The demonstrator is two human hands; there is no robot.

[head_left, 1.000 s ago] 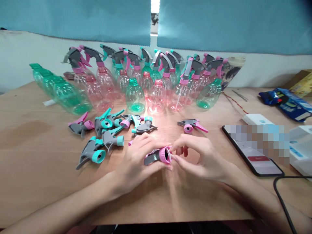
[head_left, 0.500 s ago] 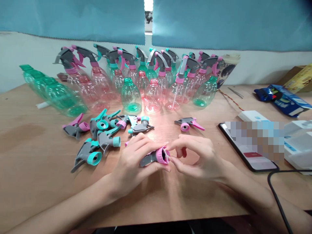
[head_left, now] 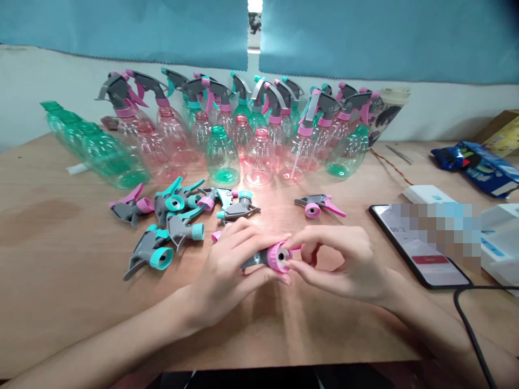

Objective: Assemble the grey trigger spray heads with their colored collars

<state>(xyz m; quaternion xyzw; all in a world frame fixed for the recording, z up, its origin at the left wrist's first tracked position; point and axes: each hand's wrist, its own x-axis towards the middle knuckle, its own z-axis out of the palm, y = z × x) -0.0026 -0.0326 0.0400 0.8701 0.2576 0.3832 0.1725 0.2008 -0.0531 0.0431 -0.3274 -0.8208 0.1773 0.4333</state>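
My left hand (head_left: 233,262) is closed round a grey spray trigger head, whose pink collar (head_left: 274,260) faces the camera and slightly right. Inside the collar lies a pale washer (head_left: 285,252) with a dark hole at its centre. My right hand (head_left: 343,262) is curled, its thumb tip on the washer's lower right edge and its index finger near the collar's upper rim. Left of my hands lie several loose trigger heads (head_left: 185,231) with teal or pink collars. Another pink-collared trigger head (head_left: 320,205) rests just beyond my right hand.
Rows of green and pink bottles (head_left: 223,156) stand at the back, some topped with trigger heads. To the right are a phone (head_left: 441,270), white boxes (head_left: 503,227), a black cable (head_left: 466,319) and a blue packet (head_left: 490,173). The table's front edge is near my forearms.
The washer was tilted at the collar's mouth and now sits flatter inside it. The collar has turned more towards the camera. The whole view has shifted slightly.
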